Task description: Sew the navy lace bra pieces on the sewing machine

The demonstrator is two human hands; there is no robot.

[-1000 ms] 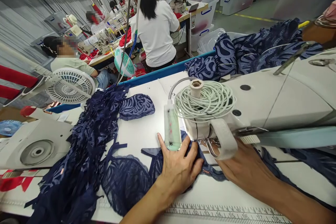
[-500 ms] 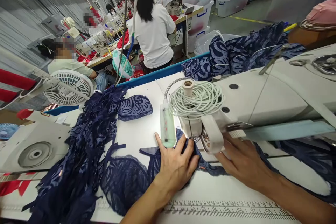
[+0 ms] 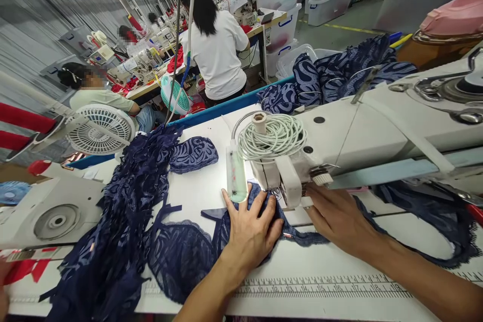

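My left hand (image 3: 251, 229) lies palm down with fingers spread on a navy lace bra (image 3: 181, 261), just before the sewing machine (image 3: 362, 121). Its fingertips press the fabric beside the presser foot area, close to the lit lamp (image 3: 237, 173). My right hand (image 3: 335, 214) reaches in under the machine head at the other side; its fingertips are hidden behind the head. From between the hands a lace-edged band (image 3: 305, 237) with a small pale mark runs toward the right. More navy lace fabric (image 3: 426, 216) curves over the table at the far right.
A long heap of navy strips and pieces (image 3: 116, 211) covers the left side, by another machine (image 3: 56, 206). One lace cup (image 3: 194, 154) lies at the back. Bundled navy lace (image 3: 309, 80) sits behind the machine. A ruler tape (image 3: 320, 287) edges the table. Two co-workers sit beyond.
My view has shifted slightly, bringing more of the lace at the right into sight. Both hands keep nearly the same places at the machine; the bra has barely moved.
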